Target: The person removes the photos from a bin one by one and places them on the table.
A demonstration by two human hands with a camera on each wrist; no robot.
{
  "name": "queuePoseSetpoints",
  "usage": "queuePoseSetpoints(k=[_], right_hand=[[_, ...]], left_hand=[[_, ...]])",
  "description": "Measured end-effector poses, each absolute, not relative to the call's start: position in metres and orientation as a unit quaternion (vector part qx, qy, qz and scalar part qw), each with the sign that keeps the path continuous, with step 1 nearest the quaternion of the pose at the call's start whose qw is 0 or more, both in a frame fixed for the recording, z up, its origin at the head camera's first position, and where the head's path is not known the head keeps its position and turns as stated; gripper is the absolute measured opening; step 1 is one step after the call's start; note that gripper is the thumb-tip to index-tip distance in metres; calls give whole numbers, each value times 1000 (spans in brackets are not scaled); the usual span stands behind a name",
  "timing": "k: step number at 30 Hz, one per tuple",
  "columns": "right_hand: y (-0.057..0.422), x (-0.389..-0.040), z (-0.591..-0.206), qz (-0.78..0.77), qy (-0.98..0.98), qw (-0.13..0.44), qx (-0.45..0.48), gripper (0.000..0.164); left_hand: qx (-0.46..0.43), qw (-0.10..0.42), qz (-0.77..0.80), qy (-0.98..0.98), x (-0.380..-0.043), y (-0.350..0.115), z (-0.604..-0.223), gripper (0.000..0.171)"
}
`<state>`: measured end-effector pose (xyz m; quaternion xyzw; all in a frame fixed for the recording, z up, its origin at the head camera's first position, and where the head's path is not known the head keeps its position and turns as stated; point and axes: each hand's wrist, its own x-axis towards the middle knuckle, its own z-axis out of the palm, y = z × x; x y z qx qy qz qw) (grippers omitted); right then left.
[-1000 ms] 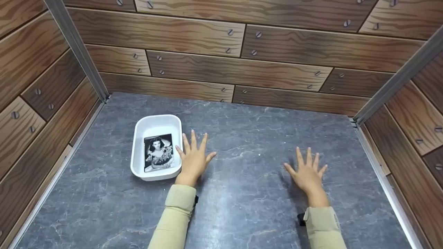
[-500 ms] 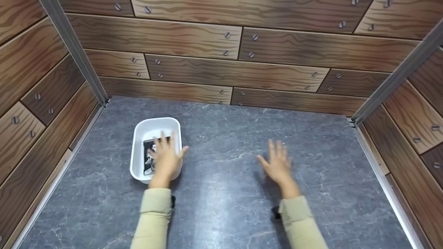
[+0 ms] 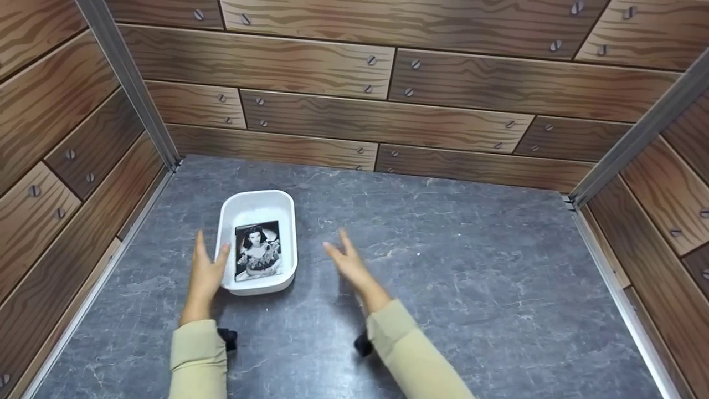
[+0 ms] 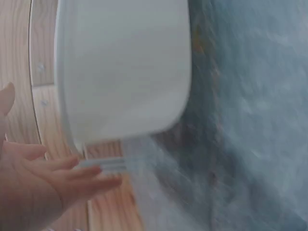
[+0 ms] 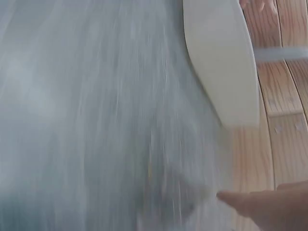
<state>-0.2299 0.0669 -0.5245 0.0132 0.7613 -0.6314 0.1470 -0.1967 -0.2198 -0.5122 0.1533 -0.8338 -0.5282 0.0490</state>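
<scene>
A white plastic tub (image 3: 257, 202) with rounded corners stands on the left part of the table. Flat on its bottom lies a black-and-white photo card (image 3: 258, 251) of a person in a ruffled dress. My left hand (image 3: 206, 277) is at the tub's left side, fingers straight, thumb overlapping the rim in the head view. In the left wrist view the fingers (image 4: 72, 175) stretch out beside the tub's wall (image 4: 125, 72). To the right of the tub, a gap away, my right hand (image 3: 353, 269) is held with its fingers extended and nothing in it.
The grey marbled tabletop (image 3: 471, 310) is bounded by a wood-patterned back wall (image 3: 310, 113) and side walls. Metal posts (image 3: 130, 83) stand in the far corners. A black wrist strap device (image 3: 364, 344) sits at the right cuff.
Both hands have moved left, the left one passing over the tub to its far left side. Palms have turned from facing down to facing each other. The tub stays where it was.
</scene>
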Motion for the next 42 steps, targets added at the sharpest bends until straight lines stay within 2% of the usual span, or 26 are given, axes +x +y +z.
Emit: queuePoseSetpoints(k=[6,10,14,20,25,31,42], right_hand=[[24,-227,-534,-708,678,194,36,73],[6,-223,-539,-726,650,221,36,71],[-1,-222,-544,-742,629,232,24,64],[2,-224,-545,-748,626,221,8,59],[23,-223,-543,-742,636,212,14,62],[69,-217,-541,-742,639,204,20,63],[161,-191,-539,-737,652,166,63,64]], left_hand=[[170,-30,-632,-756,-192,-231,-520,77],[182,-79,-681,-705,-189,-234,-525,67],[181,-102,-695,-688,-187,-236,-530,56],[164,-106,-710,-676,-183,-237,-533,54],[142,-102,-725,-666,-182,-222,-536,56],[119,-105,-749,-643,-186,-184,-541,59],[88,-149,-770,-615,-189,-103,-546,61]])
